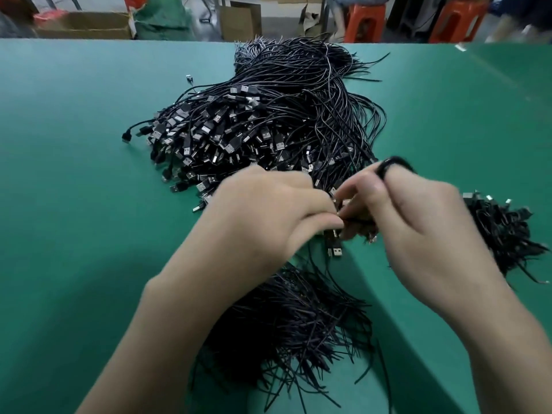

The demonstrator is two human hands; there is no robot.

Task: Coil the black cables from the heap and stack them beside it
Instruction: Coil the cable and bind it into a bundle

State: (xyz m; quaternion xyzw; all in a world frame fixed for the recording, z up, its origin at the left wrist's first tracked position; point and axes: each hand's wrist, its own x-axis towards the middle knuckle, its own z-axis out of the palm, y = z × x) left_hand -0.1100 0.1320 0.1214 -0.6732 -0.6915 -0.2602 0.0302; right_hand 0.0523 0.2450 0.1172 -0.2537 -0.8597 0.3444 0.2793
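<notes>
Workbench, mid-coil: left hand (268, 210) pinches black cable (397, 159) near its plug; right hand (418, 222) fingers curl inside wound loop, just in front of heap (268, 121). Likely best: keep turns tight, plug end pinned (fingertips blurred). Finished stack (504, 234) close right; bare green table (74, 174) left.

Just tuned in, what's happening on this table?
A person is coiling a thin black USB cable over the green table. The left hand pinches it near the plugs while the right hand holds a loop round its fingers. The heap of loose black cables lies behind; a smaller pile of coiled ones sits to the right.
</notes>
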